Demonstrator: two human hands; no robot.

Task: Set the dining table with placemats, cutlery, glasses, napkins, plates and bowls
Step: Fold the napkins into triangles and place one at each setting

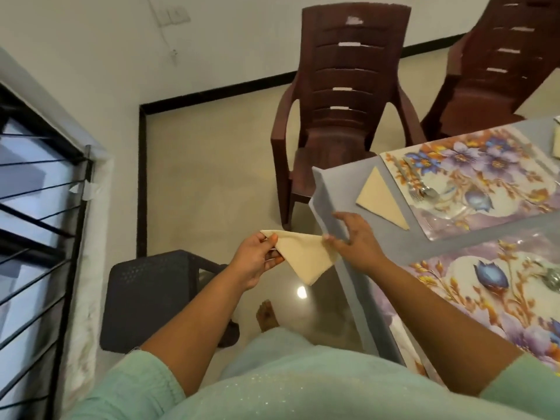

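Both hands (left (257,258), right (354,237)) pinch a cream napkin (306,256), folded into a triangle.

A folded napkin (382,199) lies on the table (339,189), at nine o'clock of the far placemat (472,183). Cutlery (419,184) rests on that placemat. A chair (342,95) stands at twelve o'clock.

Cream napkin (306,256); grey table (339,189); purple-blue-orange floral placemats (472,174); dark brown chairs (342,95); mint-green sleeves (136,386).

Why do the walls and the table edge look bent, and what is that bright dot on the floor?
Head view: the wide-angle lens bows straight lines, so the table edge slants; the dot is a light's glare on glossy floor; the right hand is slightly motion-blurred.
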